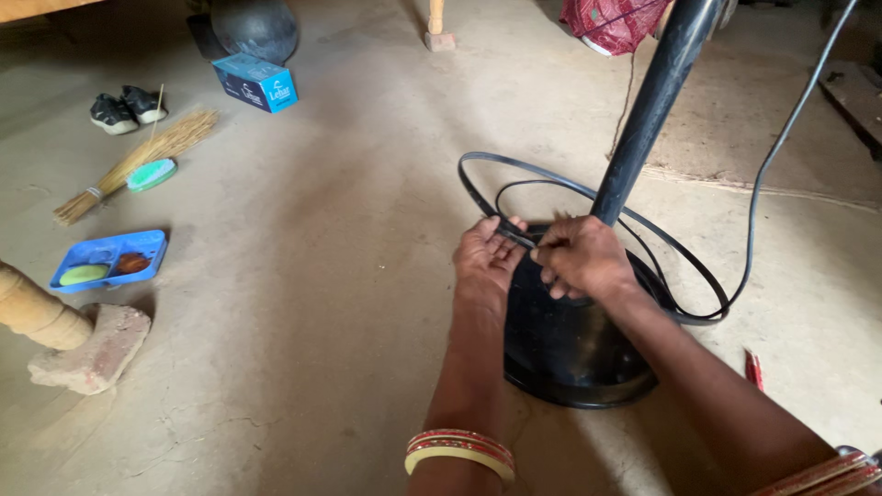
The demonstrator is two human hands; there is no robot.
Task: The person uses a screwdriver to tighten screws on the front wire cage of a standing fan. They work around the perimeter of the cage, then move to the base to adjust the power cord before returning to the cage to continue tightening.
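Two hands meet over the round black base [570,358] of a stand fan, which sits on the earthen floor [303,303] with its black pole [648,115] rising up and away toward the top of the view. The left hand [487,262] is curled, its fingers and thumb pinched on a black cable [588,195] just where the cable passes in front of the pole's foot. The right hand [581,259] is closed tighter, knuckles up, gripping the same cable right beside the left; the fingertips of the two hands almost touch. What exactly lies under the right palm cannot be made out.

From the hands the cable sweeps out in loose loops, lying around the pole and across the top of the base, then runs off to the right and climbs out of view at the upper right corner. Both wrists wear red and yellow bangles [459,452].

Well apart to the left lie a straw broom [138,161], a green scrub brush [152,174] just beside it, a blue divided tray [110,260], a pair of small dark shoes [127,108] and a blue box [257,83]. A wooden furniture leg [32,310] rests on a brick [92,349] at the left edge. A small red object [754,369] lies on the floor right of the base.
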